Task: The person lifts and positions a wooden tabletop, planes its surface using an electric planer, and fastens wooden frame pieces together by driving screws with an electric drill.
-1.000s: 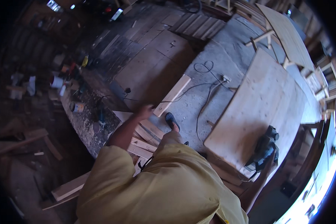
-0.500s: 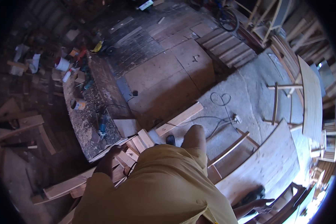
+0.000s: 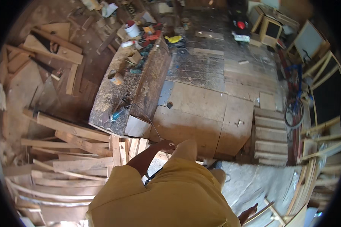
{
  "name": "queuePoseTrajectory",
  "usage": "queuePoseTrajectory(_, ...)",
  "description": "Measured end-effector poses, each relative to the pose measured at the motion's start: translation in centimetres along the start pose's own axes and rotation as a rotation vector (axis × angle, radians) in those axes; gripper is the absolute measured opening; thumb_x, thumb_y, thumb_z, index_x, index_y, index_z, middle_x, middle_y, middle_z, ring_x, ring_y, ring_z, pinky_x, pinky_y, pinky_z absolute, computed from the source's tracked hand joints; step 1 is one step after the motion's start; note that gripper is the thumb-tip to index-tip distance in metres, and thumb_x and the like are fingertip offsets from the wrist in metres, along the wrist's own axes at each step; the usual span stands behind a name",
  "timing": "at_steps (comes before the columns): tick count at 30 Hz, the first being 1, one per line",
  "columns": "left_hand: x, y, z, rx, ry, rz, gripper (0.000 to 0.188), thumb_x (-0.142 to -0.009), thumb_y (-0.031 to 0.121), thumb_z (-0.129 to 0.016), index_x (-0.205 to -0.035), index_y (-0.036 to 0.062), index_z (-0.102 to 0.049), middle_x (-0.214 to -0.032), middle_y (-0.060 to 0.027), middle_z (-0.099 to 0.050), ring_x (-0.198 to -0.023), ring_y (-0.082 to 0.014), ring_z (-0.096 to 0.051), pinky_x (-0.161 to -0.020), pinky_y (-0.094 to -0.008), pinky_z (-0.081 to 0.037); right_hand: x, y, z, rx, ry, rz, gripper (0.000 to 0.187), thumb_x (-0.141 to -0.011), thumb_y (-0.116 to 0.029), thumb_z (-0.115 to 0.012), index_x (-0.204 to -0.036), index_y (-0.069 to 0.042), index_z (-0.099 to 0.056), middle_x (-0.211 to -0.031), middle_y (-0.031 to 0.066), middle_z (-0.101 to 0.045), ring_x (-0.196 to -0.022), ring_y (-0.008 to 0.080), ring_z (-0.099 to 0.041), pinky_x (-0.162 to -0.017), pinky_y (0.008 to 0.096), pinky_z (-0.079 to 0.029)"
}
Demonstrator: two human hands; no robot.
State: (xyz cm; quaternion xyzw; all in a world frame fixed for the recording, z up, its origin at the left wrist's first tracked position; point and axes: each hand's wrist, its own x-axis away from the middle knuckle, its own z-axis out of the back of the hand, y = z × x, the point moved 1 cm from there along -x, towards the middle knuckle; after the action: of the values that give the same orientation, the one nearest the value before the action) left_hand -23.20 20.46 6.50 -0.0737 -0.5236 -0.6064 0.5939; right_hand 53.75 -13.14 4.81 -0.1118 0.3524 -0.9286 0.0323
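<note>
My left hand [image 3: 167, 145] is in front of my body beside my leg, its fingers loosely bent and apart, with nothing visible in them. A dark cable [image 3: 149, 120] runs from a blue power tool [image 3: 118, 114] on the worn workbench [image 3: 106, 100] and passes out of sight near this hand; I cannot tell whether they touch. Low on the right, my right hand [image 3: 248, 213] hangs with fingers stretched out and holds nothing. It is nearest to a thin wooden frame [image 3: 271, 208]. Sawn boards [image 3: 119, 151] stand close to my left forearm.
Long timber pieces [image 3: 75, 128] are heaped on the left. A white bucket [image 3: 132, 29] and a tin [image 3: 115, 77] stand on or by the bench. Wooden floor panels [image 3: 201, 100] lie ahead, with a slatted wooden stack [image 3: 271, 136] and a bicycle wheel [image 3: 293, 112] to the right.
My view has turned right to left, bringing the bench and timber heap nearer the middle. My left hand has moved from beside the boards to in front of my leg.
</note>
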Motion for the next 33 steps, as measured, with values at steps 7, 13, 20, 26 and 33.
queuePoseTrajectory(7, -4.3, -1.9, 6.6, 0.220, 0.327, 0.103, 0.052, -0.090, 0.046, -0.061, -0.123, 0.0058, -0.062, -0.124, -0.0159, -0.065, -0.114, -0.0296, -0.062, -0.097, -0.0388, -0.048, -13.9, -20.4, -16.7, 0.131, -0.513, -0.194, 0.057, -0.087, -0.057, -0.058, -0.127, -0.016, -0.055, -0.123, 0.0095, -0.057, -0.113, 0.0312, -0.055, -0.088, 0.0565, -0.041)
queuePoseTrajectory(13, -10.1, -9.2, 8.0, 0.210, 0.296, -0.020, 0.034, -0.095, 0.035, -0.059, -0.110, 0.0052, -0.063, -0.107, -0.0157, -0.067, -0.088, -0.0244, -0.065, -0.083, -0.0390, -0.050, -20.8, -33.3, -36.8, 0.293, -0.648, 0.575, 0.039, -0.087, -0.045, -0.067, -0.112, -0.017, -0.057, -0.090, 0.0065, -0.062, -0.064, 0.0210, -0.062, -0.043, 0.0341, -0.043)
queuePoseTrajectory(20, -33.2, -22.9, 22.3, 0.181, 0.814, 0.228, 0.056, -0.091, 0.044, -0.064, -0.132, 0.0062, -0.057, -0.127, -0.0178, -0.062, -0.116, -0.0314, -0.060, -0.095, -0.0408, -0.050, 10.4, -41.2, -79.7, 0.192, -1.157, 0.210, 0.037, -0.083, -0.039, -0.072, -0.105, -0.011, -0.063, -0.083, 0.0057, -0.064, -0.071, 0.0219, -0.063, -0.056, 0.0385, -0.049)
queuePoseTrajectory(26, -38.9, -9.3, 48.8, 0.616, 0.804, -0.230, 0.049, -0.096, 0.042, -0.059, -0.134, 0.0111, -0.056, -0.129, -0.0147, -0.061, -0.115, -0.0294, -0.060, -0.099, -0.0399, -0.046, 30.3, -60.4, -99.1, 0.450, -1.500, 0.683, 0.025, -0.085, -0.018, -0.075, -0.099, -0.002, -0.063, -0.074, 0.0084, -0.063, -0.049, 0.0177, -0.060, -0.042, 0.0275, -0.047)
queuePoseTrajectory(33, -44.0, -19.7, 63.0, 0.714, 1.271, -0.039, 0.028, -0.095, 0.014, -0.062, -0.121, 0.0049, -0.063, -0.120, -0.0103, -0.067, -0.100, -0.0213, -0.067, -0.088, -0.0342, -0.052, 51.5, -88.5, -128.9, 0.489, -1.165, 1.973, 0.028, -0.089, -0.031, -0.066, -0.087, -0.003, -0.065, -0.091, 0.0200, -0.069, -0.088, 0.0395, -0.065, -0.078, 0.0457, -0.051)
